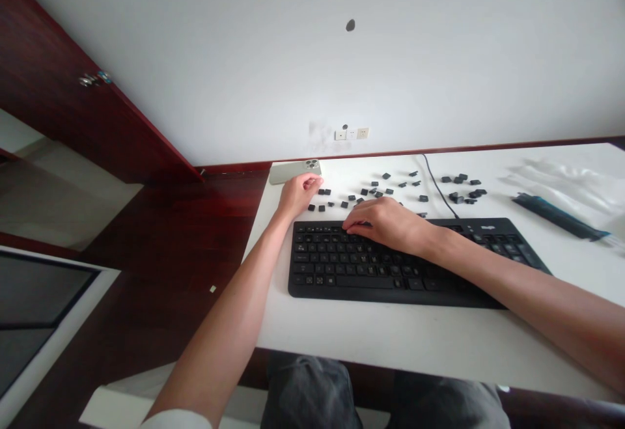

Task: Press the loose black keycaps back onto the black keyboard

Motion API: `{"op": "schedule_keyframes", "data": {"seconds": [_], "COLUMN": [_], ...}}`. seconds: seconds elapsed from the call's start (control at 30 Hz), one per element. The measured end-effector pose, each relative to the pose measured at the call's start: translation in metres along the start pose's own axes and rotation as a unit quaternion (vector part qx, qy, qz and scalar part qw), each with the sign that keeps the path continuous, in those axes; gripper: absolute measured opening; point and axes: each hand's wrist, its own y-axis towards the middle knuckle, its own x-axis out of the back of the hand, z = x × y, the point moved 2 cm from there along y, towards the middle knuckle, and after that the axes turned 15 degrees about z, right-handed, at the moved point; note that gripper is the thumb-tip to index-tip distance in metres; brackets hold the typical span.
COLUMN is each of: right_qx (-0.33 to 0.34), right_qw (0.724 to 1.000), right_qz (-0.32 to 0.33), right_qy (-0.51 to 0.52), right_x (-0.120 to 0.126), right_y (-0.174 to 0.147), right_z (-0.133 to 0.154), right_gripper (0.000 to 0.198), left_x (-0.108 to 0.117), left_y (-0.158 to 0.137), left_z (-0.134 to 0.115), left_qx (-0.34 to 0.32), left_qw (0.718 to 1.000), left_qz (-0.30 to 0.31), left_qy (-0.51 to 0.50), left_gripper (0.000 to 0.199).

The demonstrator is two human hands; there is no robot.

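A black keyboard (361, 282) lies on the white table with several of its key places bare. My right hand (385, 222) reaches over it, fingertips closed together at the top row near the left; what they grip, if anything, is hidden. Just beyond the keyboard's far left corner is my left hand (297, 194). Its fingers are curled in a pinch, and I cannot make out anything between them. Loose black keycaps (327, 192) are scattered behind the keyboard, some close to my left fingertips. More keycaps (461, 177) lie right of the cable.
A phone (289, 172) lies at the table's far left corner, beyond my left hand. The keyboard's cable (438, 185) runs toward the wall. To the right are a dark narrow packet (561, 217) and clear plastic wrapping (571, 185). Wall sockets (351, 134) sit behind the table (342, 325).
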Motion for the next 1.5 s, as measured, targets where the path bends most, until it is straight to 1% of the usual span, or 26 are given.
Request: {"op": "schedule_keyframes", "data": {"seconds": [0.17, 0.3, 0.43, 0.57, 0.73, 0.93, 1.07, 1.17, 1.23, 1.33, 1.4, 1.43, 1.5], "right_qx": [0.008, 0.013, 0.008, -0.030, -0.065, -0.058, -0.047, -0.054, -0.048, -0.024, -0.025, -0.037, -0.088], "right_qw": [1.000, 0.999, 0.994, 0.982, 0.979, 0.974, 0.980, 0.986, 0.990, 0.996, 0.998, 0.998, 0.994], "right_qz": [-0.003, 0.007, 0.037, 0.078, 0.100, 0.120, 0.100, 0.088, 0.086, 0.073, 0.036, 0.010, -0.054], "right_qy": [-0.008, -0.048, -0.105, -0.172, -0.167, -0.182, -0.163, -0.130, -0.096, -0.056, -0.049, -0.050, -0.036], "right_x": [0.000, 0.000, -0.002, -0.003, 0.003, 0.002, -0.001, 0.000, 0.002, 0.014, 0.028, 0.036, 0.053], "right_y": [0.000, -0.001, -0.003, -0.006, -0.006, -0.005, -0.007, -0.007, -0.007, -0.010, -0.022, -0.033, -0.062], "right_z": [0.002, 0.007, 0.014, 0.025, 0.031, 0.033, 0.028, 0.021, 0.016, 0.006, -0.006, -0.016, -0.042], "right_gripper": [0.016, 0.021, 0.025, 0.020, 0.022, 0.018, 0.021, 0.029, 0.035, 0.036, 0.034, 0.033, 0.027], "left_x": [0.000, 0.000, -0.001, -0.001, 0.001, 0.003, 0.003, 0.004, 0.004, 0.005, 0.006, 0.007, 0.008], "left_y": [0.001, 0.001, 0.002, 0.002, 0.002, 0.002, 0.002, 0.002, 0.002, 0.001, 0.000, 0.000, -0.001], "left_z": [0.001, 0.002, 0.003, 0.002, 0.000, -0.002, -0.002, 0.000, 0.000, -0.002, -0.005, -0.006, -0.007], "left_qx": [-0.001, -0.008, -0.004, -0.011, 0.007, 0.022, 0.034, 0.047, 0.051, 0.046, 0.043, 0.043, 0.043], "left_qw": [1.000, 1.000, 1.000, 1.000, 0.999, 0.999, 0.998, 0.998, 0.997, 0.998, 0.998, 0.998, 0.998], "left_qz": [-0.001, -0.002, -0.001, 0.000, 0.003, 0.007, 0.008, 0.009, 0.011, 0.015, 0.019, 0.021, 0.020], "left_qy": [0.008, 0.011, 0.020, 0.025, 0.033, 0.042, 0.050, 0.051, 0.048, 0.041, 0.035, 0.033, 0.031], "left_gripper": [0.038, 0.040, 0.040, 0.039, 0.041, 0.045, 0.046, 0.045, 0.045, 0.044, 0.045, 0.045, 0.045]}}
